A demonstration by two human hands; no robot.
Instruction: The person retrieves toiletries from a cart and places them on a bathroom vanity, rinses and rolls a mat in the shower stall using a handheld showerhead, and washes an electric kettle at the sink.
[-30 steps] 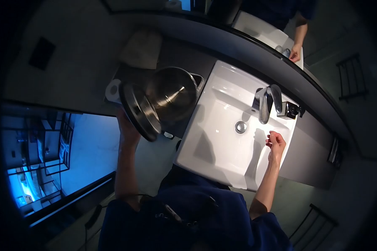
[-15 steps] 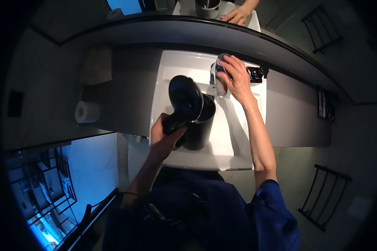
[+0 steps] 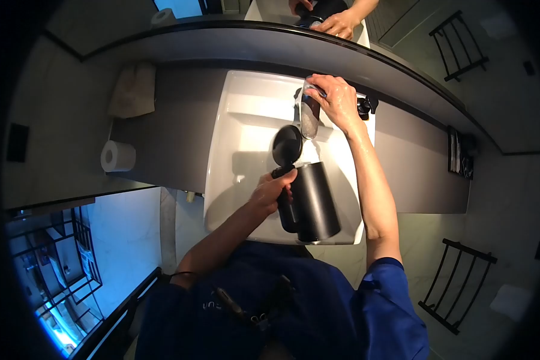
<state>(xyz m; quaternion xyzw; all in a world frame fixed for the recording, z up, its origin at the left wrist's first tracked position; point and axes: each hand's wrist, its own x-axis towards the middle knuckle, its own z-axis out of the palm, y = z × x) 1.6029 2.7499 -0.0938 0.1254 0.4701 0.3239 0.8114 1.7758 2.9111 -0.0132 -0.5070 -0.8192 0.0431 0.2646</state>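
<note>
My left hand (image 3: 274,191) is closed round the handle of a black electric kettle (image 3: 318,204) over the sink. The kettle's round lid (image 3: 288,146) stands open, and its body is tilted with the mouth towards the faucet. The faucet (image 3: 309,117) rises at the back of the white sink (image 3: 222,162), its spout just above the kettle's mouth. A pale streak of what looks like water shows between spout and kettle. My wet right hand (image 3: 337,99) has its fingers bent over the top of the faucet, at its lever, which they partly hide.
A black pump bottle (image 3: 366,107) stands behind my right wrist. On the dark counter (image 3: 180,126) left of the sink are a toilet paper roll (image 3: 119,157) and a folded beige cloth (image 3: 133,90). A mirror (image 3: 234,45) along the back reflects my hands.
The kettle has swung right and tipped, bringing its mouth beneath the spout; the lid now sits left of the faucet. My right hand has stayed on the faucet top, its fingers more bent.
</note>
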